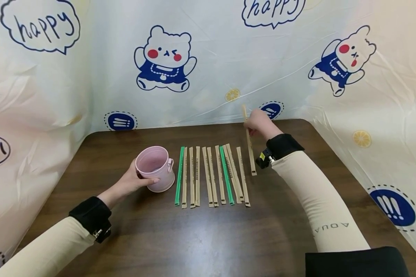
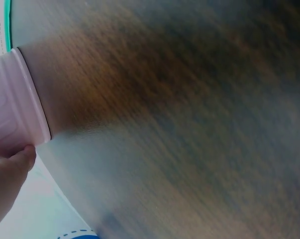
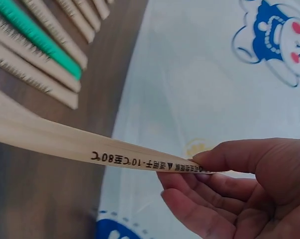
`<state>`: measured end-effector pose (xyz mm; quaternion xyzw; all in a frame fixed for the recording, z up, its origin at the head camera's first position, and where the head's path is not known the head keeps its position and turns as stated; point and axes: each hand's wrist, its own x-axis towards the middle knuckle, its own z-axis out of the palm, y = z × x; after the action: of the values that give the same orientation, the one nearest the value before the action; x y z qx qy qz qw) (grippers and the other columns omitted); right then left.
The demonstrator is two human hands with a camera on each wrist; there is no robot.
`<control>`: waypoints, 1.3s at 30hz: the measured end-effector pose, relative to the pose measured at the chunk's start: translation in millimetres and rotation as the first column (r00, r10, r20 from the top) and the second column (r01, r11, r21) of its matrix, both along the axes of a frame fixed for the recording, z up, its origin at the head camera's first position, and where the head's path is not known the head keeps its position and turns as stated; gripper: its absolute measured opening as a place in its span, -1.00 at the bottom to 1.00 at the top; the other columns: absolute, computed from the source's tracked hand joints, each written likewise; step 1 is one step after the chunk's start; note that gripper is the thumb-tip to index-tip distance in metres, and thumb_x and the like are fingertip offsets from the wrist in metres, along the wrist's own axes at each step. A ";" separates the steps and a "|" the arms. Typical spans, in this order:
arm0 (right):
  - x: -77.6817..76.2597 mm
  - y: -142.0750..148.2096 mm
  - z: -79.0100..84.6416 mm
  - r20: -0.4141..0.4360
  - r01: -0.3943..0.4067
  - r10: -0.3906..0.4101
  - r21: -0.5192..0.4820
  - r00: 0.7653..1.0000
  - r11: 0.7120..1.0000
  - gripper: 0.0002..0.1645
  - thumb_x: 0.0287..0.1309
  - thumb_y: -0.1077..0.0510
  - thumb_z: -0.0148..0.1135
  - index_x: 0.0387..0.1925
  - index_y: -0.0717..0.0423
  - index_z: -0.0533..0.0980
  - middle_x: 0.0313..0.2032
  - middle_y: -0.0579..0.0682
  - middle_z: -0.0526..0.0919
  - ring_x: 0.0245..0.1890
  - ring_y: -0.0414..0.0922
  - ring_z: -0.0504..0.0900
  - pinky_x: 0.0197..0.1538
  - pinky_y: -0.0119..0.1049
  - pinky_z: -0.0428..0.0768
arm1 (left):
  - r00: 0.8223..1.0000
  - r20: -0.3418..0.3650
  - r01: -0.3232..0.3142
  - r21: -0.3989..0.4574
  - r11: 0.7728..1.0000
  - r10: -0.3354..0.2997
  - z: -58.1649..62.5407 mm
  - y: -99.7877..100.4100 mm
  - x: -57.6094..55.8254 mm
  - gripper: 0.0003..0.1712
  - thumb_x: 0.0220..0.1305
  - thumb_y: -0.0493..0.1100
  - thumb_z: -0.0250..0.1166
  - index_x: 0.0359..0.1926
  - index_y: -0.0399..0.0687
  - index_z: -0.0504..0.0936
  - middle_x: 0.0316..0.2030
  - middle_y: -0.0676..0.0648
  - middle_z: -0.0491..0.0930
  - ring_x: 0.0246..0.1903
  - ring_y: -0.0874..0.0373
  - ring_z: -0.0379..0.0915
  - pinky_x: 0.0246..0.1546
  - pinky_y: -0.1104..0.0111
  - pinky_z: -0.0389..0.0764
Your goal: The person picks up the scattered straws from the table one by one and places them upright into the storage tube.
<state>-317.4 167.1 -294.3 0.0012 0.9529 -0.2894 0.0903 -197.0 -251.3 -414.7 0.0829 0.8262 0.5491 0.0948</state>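
Note:
On the left, my left hand (image 1: 130,182) grips a small pink bucket (image 1: 164,179), thumb across its front and the other fingers hidden behind it. In the left wrist view, the bucket's base rim (image 2: 38,107) stands at the wooden surface. My right hand (image 1: 262,124) pinches a beige paper-wrapped straw (image 3: 125,153) near its far end between thumb and fingers. Printed lettering runs along that wrapper. Between the hands lies a row of similar beige wrapped straws (image 1: 207,177). Among them are two green ones, a green straw (image 1: 179,177) at the left end and another green straw (image 1: 227,175) further right.
Everything is on a brown wooden table (image 1: 194,238) with rounded far corners. A pale curtain (image 1: 215,65) printed with bears and fruit slices hangs behind it and along both sides. Black bands with small cameras (image 1: 263,157) sit on both wrists.

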 end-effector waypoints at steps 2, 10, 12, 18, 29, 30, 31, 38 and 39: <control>1.9 -5.1 6.6 -0.042 -0.015 0.014 -0.022 0.999 1.000 -0.79 0.24 0.32 0.09 -0.49 0.34 0.52 -0.67 0.01 0.56 -0.74 -0.26 0.52 -0.58 -0.44 0.56 | 1.000 -0.001 -0.003 -0.010 1.000 0.003 0.1 -0.4 0.2 0.20 0.19 -0.20 0.51 0.56 -0.21 -0.17 0.47 -0.37 0.11 0.41 -0.23 0.08 0.44 -0.13 0.16; 6.1 -25.8 31.4 -0.106 -0.053 0.051 -0.014 0.993 0.998 -0.72 0.34 0.25 0.08 -0.41 0.35 0.61 -0.70 -0.09 0.52 -0.70 -0.28 0.48 -0.54 -0.51 0.49 | 1.000 -0.010 -0.004 -0.007 1.000 0.004 -0.7 0.0 -0.1 0.19 0.18 -0.20 0.51 0.56 -0.21 -0.15 0.46 -0.37 0.13 0.41 -0.21 0.11 0.41 -0.04 0.20; 6.8 -30.1 37.0 -0.116 -0.055 0.052 -0.021 0.992 0.998 -0.71 0.36 0.23 0.08 -0.40 0.32 0.61 -0.70 -0.10 0.52 -0.68 -0.29 0.49 -0.52 -0.53 0.50 | 1.000 -0.012 0.003 0.002 1.000 -0.003 -0.6 0.2 0.2 0.19 0.19 -0.20 0.51 0.56 -0.22 -0.16 0.46 -0.38 0.12 0.41 -0.23 0.10 0.43 -0.08 0.19; 11.4 -44.9 50.3 -0.212 -0.109 0.098 -0.037 0.972 0.993 -0.66 0.35 0.20 0.09 -0.53 0.23 0.60 -0.67 -0.09 0.61 -0.63 -0.29 0.51 -0.44 -0.52 0.46 | 1.000 -0.004 -0.001 0.008 1.000 0.001 -0.5 -0.2 1.6 0.19 0.19 -0.20 0.50 0.56 -0.21 -0.17 0.47 -0.37 0.11 0.41 -0.23 0.09 0.42 -0.08 0.18; 29.7 -78.1 71.8 -0.381 -0.178 0.121 -0.118 0.917 0.977 -0.66 0.43 0.18 0.08 -0.24 0.27 0.73 -0.27 0.21 0.80 -0.40 -0.15 0.59 -0.40 -0.45 0.36 | 1.000 0.003 -0.008 -0.008 1.000 0.008 -0.7 -0.7 -1.1 0.23 0.17 -0.18 0.52 0.56 -0.25 -0.19 0.47 -0.41 0.09 0.43 -0.28 0.07 0.48 -0.21 0.11; 31.1 -80.7 73.0 -0.394 -0.185 0.124 -0.121 0.911 0.975 -0.66 0.44 0.17 0.08 -0.27 0.26 0.73 -0.25 0.21 0.80 -0.39 -0.13 0.61 -0.39 -0.45 0.36 | 1.000 0.001 -0.008 -0.010 1.000 0.008 -0.3 -0.6 -1.0 0.23 0.17 -0.17 0.52 0.56 -0.25 -0.19 0.47 -0.41 0.09 0.43 -0.28 0.07 0.48 -0.21 0.11; 32.3 -83.1 74.0 -0.408 -0.193 0.126 -0.126 0.904 0.973 -0.65 0.44 0.17 0.08 -0.31 0.25 0.72 -0.26 0.21 0.80 -0.38 -0.13 0.61 -0.39 -0.44 0.34 | 1.000 -0.001 -0.007 -0.011 1.000 0.007 0.1 -0.4 -0.8 0.23 0.17 -0.17 0.52 0.56 -0.25 -0.19 0.46 -0.41 0.09 0.43 -0.29 0.07 0.48 -0.21 0.11; 41.5 -101.3 76.5 -0.502 -0.264 0.138 -0.189 0.854 0.946 -0.66 0.42 0.17 0.13 -0.48 0.21 0.62 -0.52 0.00 0.63 -0.51 -0.19 0.42 -0.40 -0.44 0.28 | 1.000 0.004 -0.015 -0.019 1.000 0.015 0.6 0.0 1.2 0.22 0.18 -0.17 0.52 0.55 -0.25 -0.18 0.46 -0.41 0.08 0.42 -0.30 0.07 0.46 -0.21 0.12; 43.4 -104.1 76.7 -0.513 -0.275 0.139 -0.199 0.847 0.941 -0.68 0.42 0.18 0.13 -0.44 0.23 0.64 -0.52 0.01 0.63 -0.52 -0.19 0.39 -0.39 -0.44 0.27 | 1.000 0.006 -0.017 -0.021 1.000 0.017 0.6 0.1 1.6 0.22 0.17 -0.17 0.52 0.55 -0.25 -0.18 0.46 -0.41 0.09 0.42 -0.30 0.08 0.46 -0.21 0.12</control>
<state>-274.0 63.0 -217.5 -0.1882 0.8914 -0.3930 -0.1244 -195.4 -251.2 -414.1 0.0731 0.8324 0.5413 0.0938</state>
